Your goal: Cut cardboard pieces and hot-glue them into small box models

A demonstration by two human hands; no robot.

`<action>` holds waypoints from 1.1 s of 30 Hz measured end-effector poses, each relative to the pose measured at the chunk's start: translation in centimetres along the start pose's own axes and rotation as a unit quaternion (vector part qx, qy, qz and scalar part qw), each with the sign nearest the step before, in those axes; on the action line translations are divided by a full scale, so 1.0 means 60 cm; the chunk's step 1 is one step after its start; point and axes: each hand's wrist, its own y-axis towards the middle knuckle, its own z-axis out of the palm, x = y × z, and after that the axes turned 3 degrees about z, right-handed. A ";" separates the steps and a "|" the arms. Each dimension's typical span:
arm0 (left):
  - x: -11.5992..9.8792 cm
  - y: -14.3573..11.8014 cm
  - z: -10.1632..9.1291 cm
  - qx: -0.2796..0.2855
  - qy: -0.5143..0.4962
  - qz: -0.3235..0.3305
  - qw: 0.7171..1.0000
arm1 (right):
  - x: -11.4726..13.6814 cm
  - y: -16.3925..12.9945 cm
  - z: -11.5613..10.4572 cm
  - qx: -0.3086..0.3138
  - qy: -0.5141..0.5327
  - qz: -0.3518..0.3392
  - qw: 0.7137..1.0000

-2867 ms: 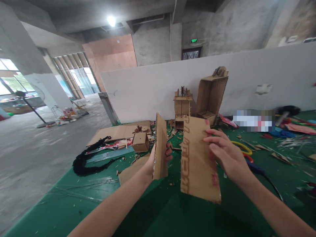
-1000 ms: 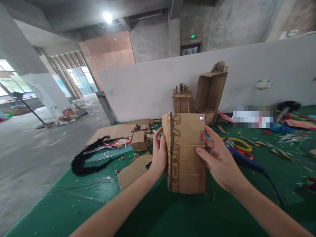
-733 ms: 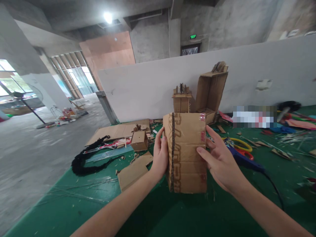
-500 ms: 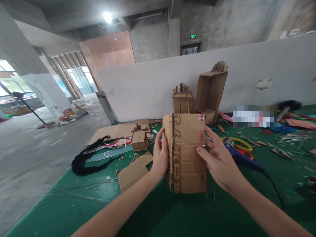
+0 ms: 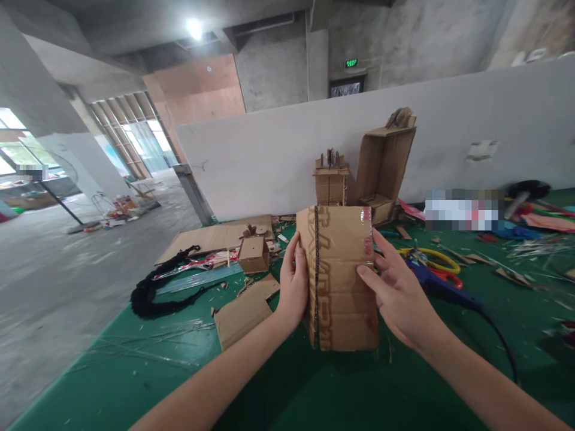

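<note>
Between my hands stands a brown cardboard box (image 5: 348, 287), upright over the green table, with printed outline letters and a corrugated seam running down its left edge. Shiny tape with red marks shows along its right edge. My left hand (image 5: 294, 284) presses on the left side, fingers up along the edge. My right hand (image 5: 395, 284) grips the right edge, thumb on the near face and fingers behind. The fingertips behind the box are hidden. Close to my left hand lies a flat cardboard piece (image 5: 245, 317), with a small cardboard box (image 5: 254, 255) beyond it.
A blue glue gun (image 5: 442, 287) with a black cord lies right, beside yellow-handled scissors (image 5: 435, 260). Taller cardboard structures (image 5: 386, 161) stand against the white partition (image 5: 269, 161). A black fuzzy strand (image 5: 146, 299) and clear sticks (image 5: 153, 350) lie left on the green table (image 5: 148, 395).
The cardboard box has turned very slightly in my hands, its lower right corner shifting a little to the right. Both hands keep their hold in nearly the same place.
</note>
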 end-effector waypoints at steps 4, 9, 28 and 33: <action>-0.002 -0.001 -0.001 0.000 0.008 0.006 1.000 | -0.003 0.000 0.004 -0.004 -0.002 -0.018 1.000; 0.000 -0.003 -0.001 0.014 -0.009 -0.001 1.000 | -0.007 -0.001 0.006 -0.020 -0.001 -0.022 1.000; 0.002 0.003 0.003 0.058 0.029 -0.045 0.997 | -0.012 0.020 -0.012 -0.144 -0.023 -0.032 0.989; -0.009 -0.009 0.010 0.084 0.074 -0.048 0.993 | -0.009 0.023 -0.016 -0.200 -0.016 -0.013 0.980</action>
